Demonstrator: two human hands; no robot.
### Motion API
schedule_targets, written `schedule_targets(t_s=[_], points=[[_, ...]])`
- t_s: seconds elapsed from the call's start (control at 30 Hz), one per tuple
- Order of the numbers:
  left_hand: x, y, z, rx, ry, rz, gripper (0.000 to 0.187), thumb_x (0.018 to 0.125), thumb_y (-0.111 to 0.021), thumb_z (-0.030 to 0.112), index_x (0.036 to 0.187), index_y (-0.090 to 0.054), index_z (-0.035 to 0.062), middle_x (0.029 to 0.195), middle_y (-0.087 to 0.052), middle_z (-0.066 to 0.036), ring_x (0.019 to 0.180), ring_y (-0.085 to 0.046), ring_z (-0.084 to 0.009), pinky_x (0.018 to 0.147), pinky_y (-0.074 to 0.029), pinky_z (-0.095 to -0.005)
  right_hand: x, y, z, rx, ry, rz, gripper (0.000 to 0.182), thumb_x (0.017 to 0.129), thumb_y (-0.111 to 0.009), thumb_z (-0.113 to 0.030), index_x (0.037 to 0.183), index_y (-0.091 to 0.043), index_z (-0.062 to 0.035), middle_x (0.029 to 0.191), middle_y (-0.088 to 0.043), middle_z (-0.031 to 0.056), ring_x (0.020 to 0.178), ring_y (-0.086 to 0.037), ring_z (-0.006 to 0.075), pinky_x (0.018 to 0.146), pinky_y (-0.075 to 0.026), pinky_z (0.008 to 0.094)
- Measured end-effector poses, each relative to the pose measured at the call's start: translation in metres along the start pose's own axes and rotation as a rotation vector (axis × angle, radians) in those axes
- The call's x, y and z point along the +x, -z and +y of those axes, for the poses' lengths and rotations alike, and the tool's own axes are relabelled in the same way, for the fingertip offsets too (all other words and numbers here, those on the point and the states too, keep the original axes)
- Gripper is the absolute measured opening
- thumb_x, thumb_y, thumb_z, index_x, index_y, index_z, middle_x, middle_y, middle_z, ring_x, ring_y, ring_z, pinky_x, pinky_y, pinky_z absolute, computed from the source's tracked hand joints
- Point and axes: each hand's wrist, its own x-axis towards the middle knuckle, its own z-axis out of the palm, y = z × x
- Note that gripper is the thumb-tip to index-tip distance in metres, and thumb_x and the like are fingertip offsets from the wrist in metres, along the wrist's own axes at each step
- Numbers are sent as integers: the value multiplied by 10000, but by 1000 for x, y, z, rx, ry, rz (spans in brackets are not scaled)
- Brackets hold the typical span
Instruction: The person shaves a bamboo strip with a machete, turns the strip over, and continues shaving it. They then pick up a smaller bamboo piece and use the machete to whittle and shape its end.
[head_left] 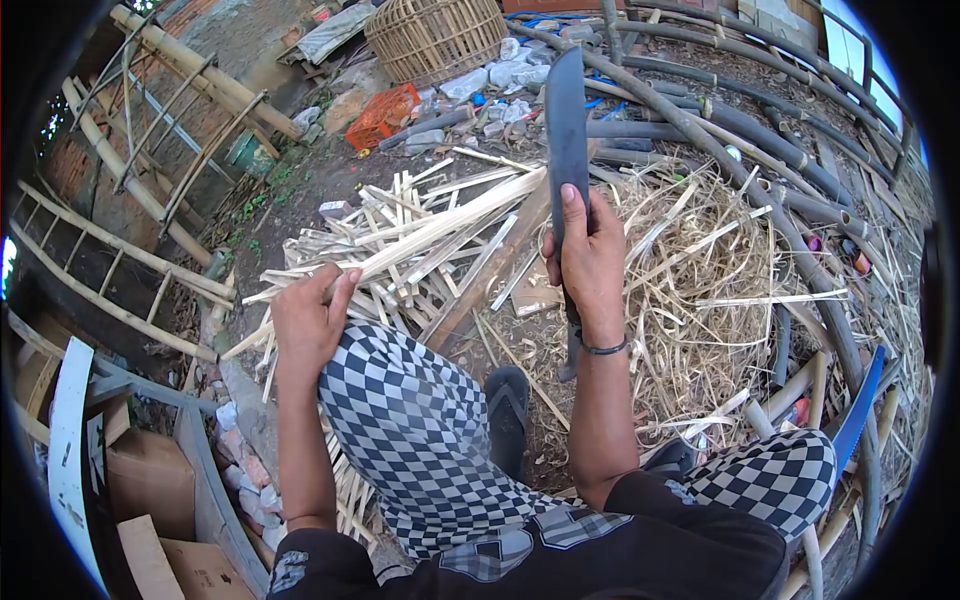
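Note:
My right hand point(592, 245) is wrapped round a machete point(567, 115), its dark broad blade pointing up and away from me. Part of the machete's lower end shows below the fist, beside the wrist. Over my raised knee, my left hand point(312, 312) pinches a pale split bamboo strip point(445, 228). That strip slants up to the right, and its far end reaches right beside the blade. A brown wooden plank point(490, 275) lies under it at an angle. Many cut bamboo strips point(400, 205) are heaped around and behind the held one.
Thin bamboo shavings point(690, 280) form a large tangled pile at right. A blue saw blade point(862, 410) stands near my right knee. Bamboo poles point(800, 160) lie beyond. Farther back are an orange crate point(385, 115) and a woven basket point(435, 40). Cardboard boxes point(150, 480) stand at lower left.

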Motion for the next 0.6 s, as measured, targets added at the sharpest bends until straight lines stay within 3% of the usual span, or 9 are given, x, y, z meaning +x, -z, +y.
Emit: schedule_targets(t_s=[0.13, 0.33, 0.47, 0.6], points=[[-15, 0, -3, -20, 116, 54, 410, 961, -651, 411, 777, -617, 46, 594, -546, -182, 577, -556, -382, 569, -414, -472, -13, -23, 12, 8, 14, -125, 356, 1062, -537, -346, 1026, -644, -8, 568, -543, 11, 466, -528, 72, 437, -393, 261], [-25, 3, -5, -105, 163, 151, 435, 906, -739, 375, 693, -588, 27, 525, -456, -141, 489, -439, -316, 524, -375, -407, -10, -23, 15, -15, 39, -69, 371, 1067, -528, -344, 1051, -651, 6, 608, -542, 21, 513, -533, 78, 477, -405, 273], [-29, -2, -8, -136, 112, 206, 344, 836, -809, 343, 725, -672, 48, 534, -516, -111, 466, -467, -278, 505, -382, -383, -1, -17, 20, -222, 197, -2, 394, 1063, -525, -353, 1074, -671, 13, 622, -577, 85, 522, -560, 140, 511, -432, 343], [-30, -1, -7, -133, 92, 237, 258, 770, -865, 300, 762, -744, 73, 553, -587, -89, 454, -515, -224, 493, -392, -352, 1, -13, 13, -169, 135, 32, 394, 1058, -529, -355, 1069, -675, 10, 627, -586, 114, 549, -594, 185, 542, -452, 373]])
